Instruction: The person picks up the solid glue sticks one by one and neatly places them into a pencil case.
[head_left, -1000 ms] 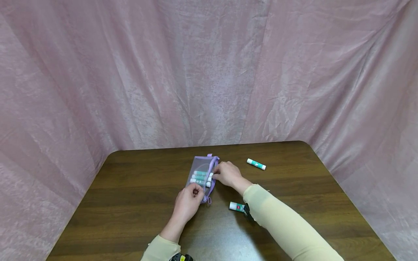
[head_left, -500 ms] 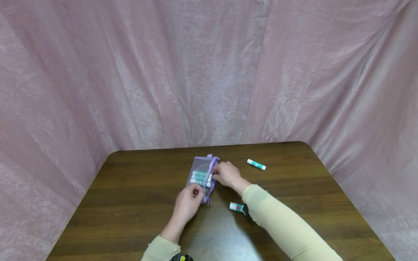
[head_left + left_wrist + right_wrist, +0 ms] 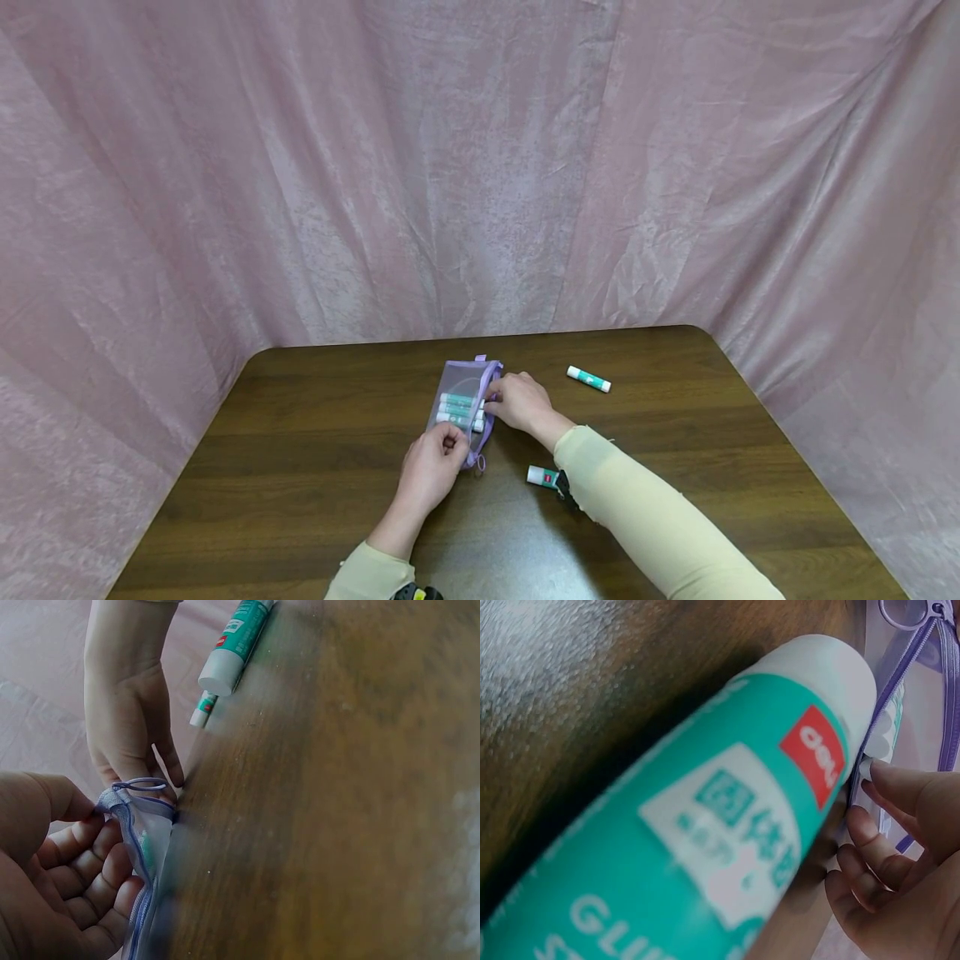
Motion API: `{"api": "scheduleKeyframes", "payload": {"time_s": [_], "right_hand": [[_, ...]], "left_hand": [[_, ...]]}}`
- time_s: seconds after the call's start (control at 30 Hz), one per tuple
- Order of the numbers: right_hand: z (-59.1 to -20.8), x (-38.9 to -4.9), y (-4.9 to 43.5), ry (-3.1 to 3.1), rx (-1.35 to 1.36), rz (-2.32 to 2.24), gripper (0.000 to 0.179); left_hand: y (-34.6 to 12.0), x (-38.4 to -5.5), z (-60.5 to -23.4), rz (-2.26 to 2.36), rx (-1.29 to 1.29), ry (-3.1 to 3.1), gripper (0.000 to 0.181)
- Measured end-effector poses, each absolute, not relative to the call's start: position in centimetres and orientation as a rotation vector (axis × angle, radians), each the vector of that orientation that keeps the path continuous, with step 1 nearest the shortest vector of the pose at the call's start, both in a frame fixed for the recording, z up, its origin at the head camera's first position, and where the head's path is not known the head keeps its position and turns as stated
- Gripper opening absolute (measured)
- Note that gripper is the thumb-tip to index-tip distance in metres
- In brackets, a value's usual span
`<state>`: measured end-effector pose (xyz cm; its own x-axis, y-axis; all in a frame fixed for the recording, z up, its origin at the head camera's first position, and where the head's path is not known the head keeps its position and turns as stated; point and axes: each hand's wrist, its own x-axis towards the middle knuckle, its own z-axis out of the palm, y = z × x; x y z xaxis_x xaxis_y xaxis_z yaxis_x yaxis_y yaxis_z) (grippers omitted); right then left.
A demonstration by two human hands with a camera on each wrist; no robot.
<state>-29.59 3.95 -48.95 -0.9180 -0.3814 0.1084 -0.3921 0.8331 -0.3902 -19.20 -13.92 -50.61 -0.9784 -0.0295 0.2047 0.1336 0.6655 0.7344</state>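
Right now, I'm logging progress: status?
Left grip pinching purple mesh pouch. Right grip at its open zip. Teal-white glue sticks inside; two more lie clear.

Brown wood tbl (image 3: 315,433): dk grain runs approx. L–R, far corners rounded, far edge rising slightly to R. Bright glare patch (image 3: 517,575) nr front ctr. Pink curtain (image 3: 480,167), crushed-velvet look, hangs behind tbl + down both sides, mostly vert. folds w/ pale shiny streaks; diag. creases upper R. Can't tell if curtain touches tbl's far edge.
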Motion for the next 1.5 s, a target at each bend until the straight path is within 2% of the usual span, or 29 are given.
{"api": "scheduleKeyframes", "payload": {"time_s": [0.83, 1.13, 1.5], "right_hand": [[-48.1, -28.8, 5.3, -3.001, 0.712, 0.757, 0.027], [-47.6, -28.3, 6.1, -2.991, 0.698, 0.751, 0.017], [-47.1, -27.3, 7.1, -2.986, 0.664, 0.768, 0.032]], "left_hand": [[-13.9, -19.1, -50.6, -1.221, -0.095, -2.682, 0.009], [-13.9, -19.1, -50.5, -1.219, -0.086, -2.683, 0.008], [-13.9, -19.1, -50.4, -1.230, -0.079, -2.695, 0.008]]}}
